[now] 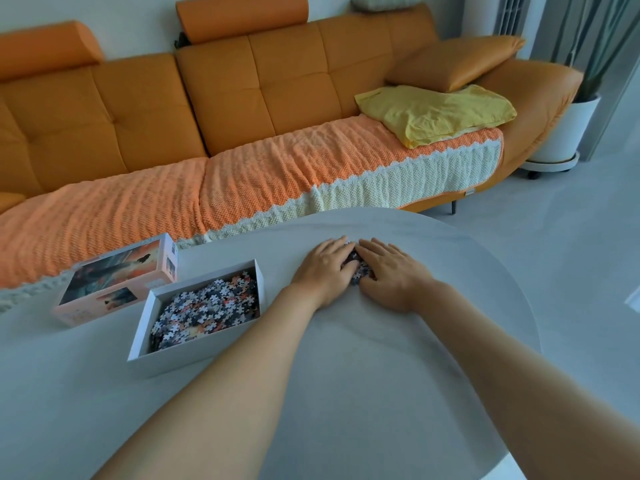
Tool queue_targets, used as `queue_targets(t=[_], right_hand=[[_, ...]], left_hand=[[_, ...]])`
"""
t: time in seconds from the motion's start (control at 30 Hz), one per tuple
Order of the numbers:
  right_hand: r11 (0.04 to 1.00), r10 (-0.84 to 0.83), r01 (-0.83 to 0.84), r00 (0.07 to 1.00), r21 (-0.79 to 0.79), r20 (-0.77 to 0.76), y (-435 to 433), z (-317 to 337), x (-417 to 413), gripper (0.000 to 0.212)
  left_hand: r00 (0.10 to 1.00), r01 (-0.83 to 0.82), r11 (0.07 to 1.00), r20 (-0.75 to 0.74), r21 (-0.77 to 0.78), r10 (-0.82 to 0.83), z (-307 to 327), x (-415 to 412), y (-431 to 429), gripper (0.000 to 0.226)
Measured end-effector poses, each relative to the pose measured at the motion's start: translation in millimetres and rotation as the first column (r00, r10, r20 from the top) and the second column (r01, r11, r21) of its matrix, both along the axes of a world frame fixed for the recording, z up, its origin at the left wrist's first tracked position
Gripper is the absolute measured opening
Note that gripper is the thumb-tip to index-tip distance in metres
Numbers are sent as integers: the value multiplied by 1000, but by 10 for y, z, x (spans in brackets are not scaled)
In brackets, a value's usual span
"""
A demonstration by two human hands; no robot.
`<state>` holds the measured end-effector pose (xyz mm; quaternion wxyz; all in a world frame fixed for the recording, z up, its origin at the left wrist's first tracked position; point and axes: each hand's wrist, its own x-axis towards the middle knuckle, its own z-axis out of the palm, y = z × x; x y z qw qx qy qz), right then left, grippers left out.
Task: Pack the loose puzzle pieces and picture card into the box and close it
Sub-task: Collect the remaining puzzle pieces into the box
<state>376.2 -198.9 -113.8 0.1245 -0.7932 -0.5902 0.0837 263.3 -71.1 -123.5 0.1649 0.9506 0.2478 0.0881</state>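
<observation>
Left hand (325, 271) and right hand (389, 277), fingers nearly straight and close together, cup the loose pieces (361, 270) on the table (363, 375) right of the open, part-filled box (180, 358), where a snug, low scoop should prevent spills.
</observation>
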Motion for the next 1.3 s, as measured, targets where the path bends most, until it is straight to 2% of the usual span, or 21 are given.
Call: queue_targets(t=[0.6,1.0,1.1,1.13,1.2,1.3], right_hand=[[1000,7,-7,1000,-13,-22,-754,-18,-1535,62],[980,200,-200,979,-4,37,-466,-52,-2502,62],[972,235,-234,971,-8,37,-338,-61,-2646,74],[970,242,-242,970,5,29,-315,-53,-2676,78],[967,249,-247,968,57,-34,-287,-11,-2713,70],[968,234,-194,926,161,-295,-266,109,-2703,52]], left_hand=[[974,-31,999,225,-15,34,-18,-1585,-1043,45],[984,-123,992,130,-12,124,-44,-2846,-819,52],[981,-149,988,121,-29,152,-15,-3022,-728,51],[980,-153,987,123,-40,157,-3,-3058,-707,51],[975,-162,984,141,-78,171,34,-3111,-677,49],[966,-176,975,166,-132,197,144,-3152,-640,47]])
